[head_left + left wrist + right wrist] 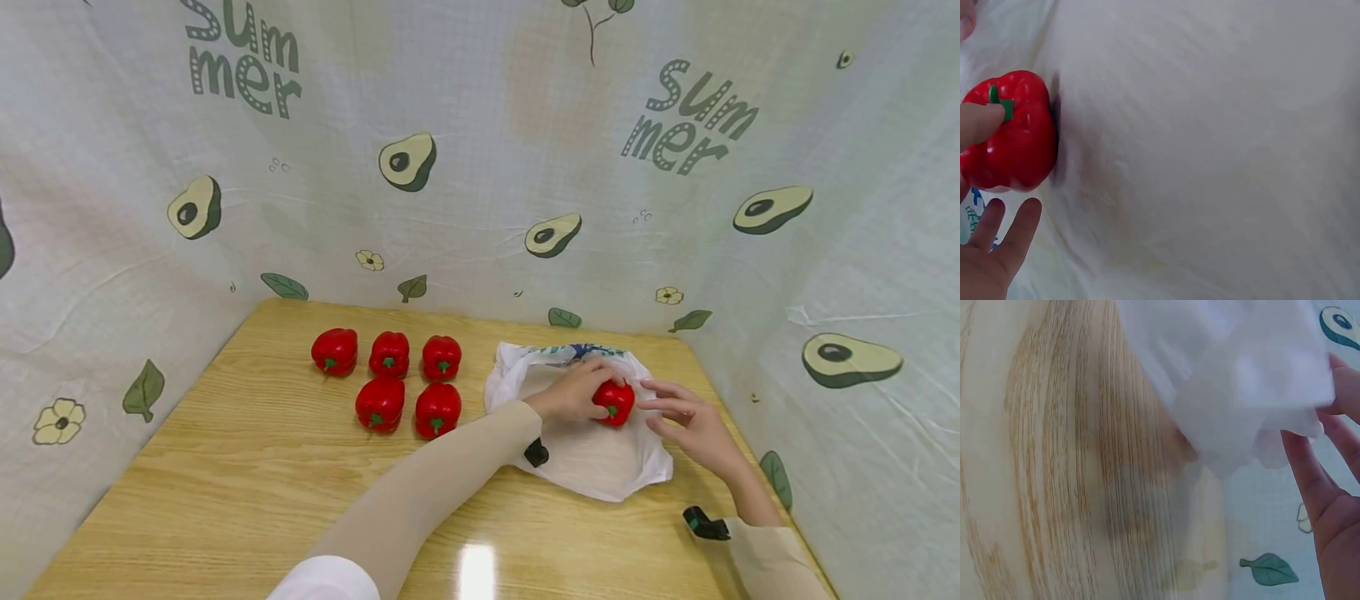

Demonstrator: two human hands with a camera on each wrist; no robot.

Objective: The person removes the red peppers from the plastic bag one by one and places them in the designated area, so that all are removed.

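Observation:
In the head view my left hand (583, 392) reaches over a white plastic bag (592, 467) and grips a red bell pepper (617, 405). The left wrist view shows its thumb pressed beside the green stem of the pepper (1025, 140), over the pale bag. At the bag's right edge is my right hand (693, 425), its fingers spread and fairly straight. In the right wrist view those fingers (1310, 475) touch the rim of the bag (1241, 381); some fingertips are hidden by the plastic.
Several red bell peppers (380, 405) stand in two rows on the wooden table (247, 467), left of the bag. A printed cloth (480, 167) with avocados and leaves hangs behind and beside the table.

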